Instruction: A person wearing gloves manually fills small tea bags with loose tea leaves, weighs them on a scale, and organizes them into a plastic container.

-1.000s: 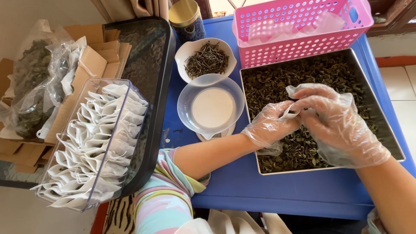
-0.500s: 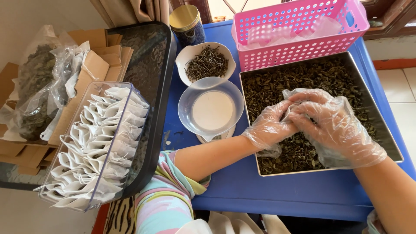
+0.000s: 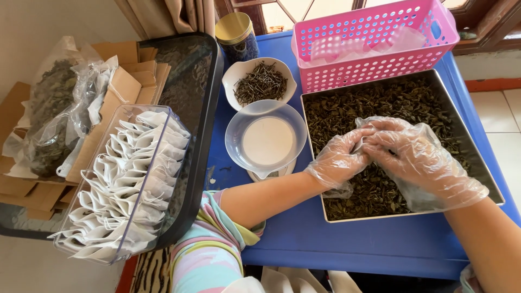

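Surface: blue table [image 3: 347, 244], filling the centre and right of the frame.
Right: square metal tray of dried leaves [image 3: 491, 179].
Top right: pink plastic basket [image 3: 374, 65].
Centre: clear bowl on a small scale [image 3: 266, 140].
Above it: white bowl of dark twigs [image 3: 260, 82].
Top centre: gold-lidded jar [image 3: 236, 33].

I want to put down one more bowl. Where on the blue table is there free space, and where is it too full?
Free: the blue table strip along its near edge, below the metal tray of dried leaves, right of the left forearm. Crowded: the far side, where the pink plastic basket, white bowl of dark stalks, clear bowl on the scale and gold-lidded jar stand close.
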